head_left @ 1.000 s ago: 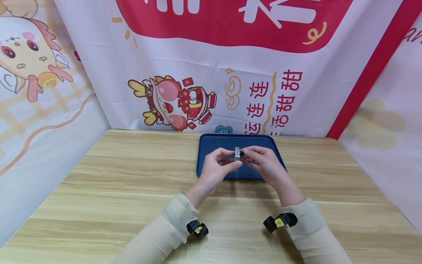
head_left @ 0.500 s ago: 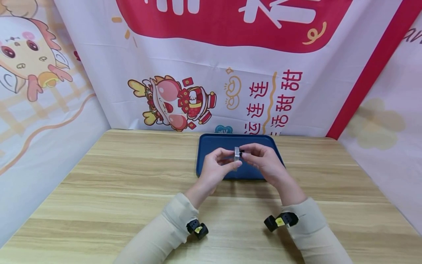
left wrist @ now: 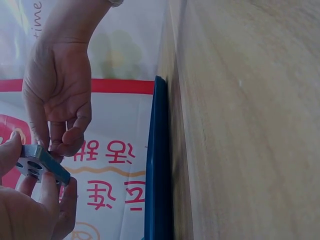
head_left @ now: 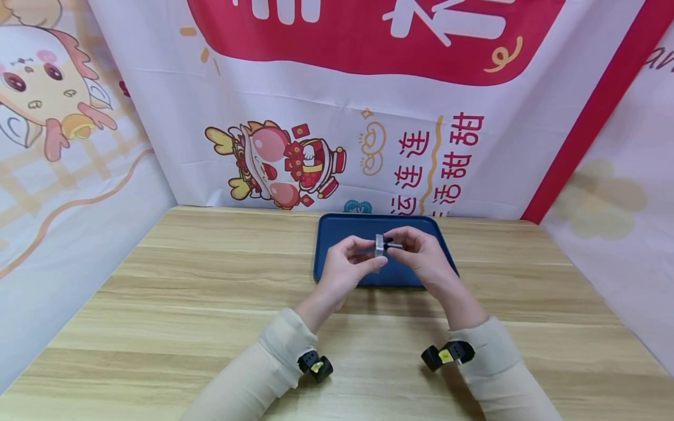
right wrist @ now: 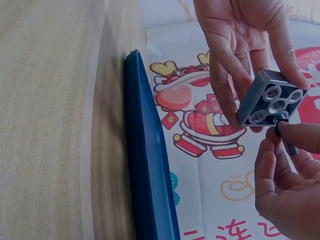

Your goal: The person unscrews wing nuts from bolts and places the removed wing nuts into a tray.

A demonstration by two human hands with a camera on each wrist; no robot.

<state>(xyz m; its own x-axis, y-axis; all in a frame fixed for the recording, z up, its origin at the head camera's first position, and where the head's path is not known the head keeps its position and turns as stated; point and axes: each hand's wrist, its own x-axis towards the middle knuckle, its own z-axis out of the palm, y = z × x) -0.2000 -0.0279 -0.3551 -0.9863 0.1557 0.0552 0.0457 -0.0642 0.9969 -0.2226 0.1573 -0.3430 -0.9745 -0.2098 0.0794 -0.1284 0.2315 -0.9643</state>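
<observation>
left grip holds the metal block pinched by opposite edges. right grip pinches the screw-like part at the block's corner nearest that grip. blue tray lies below and beyond both grips; neither item touches it. whether the part is seated in the block cannot be determined. probable faults: off-axis pressure could tilt or jam the part; a slackened pinch could drop it.

The right hand has shifted its fingers; the screw (mostly hidden before) now shows its shaft.
</observation>
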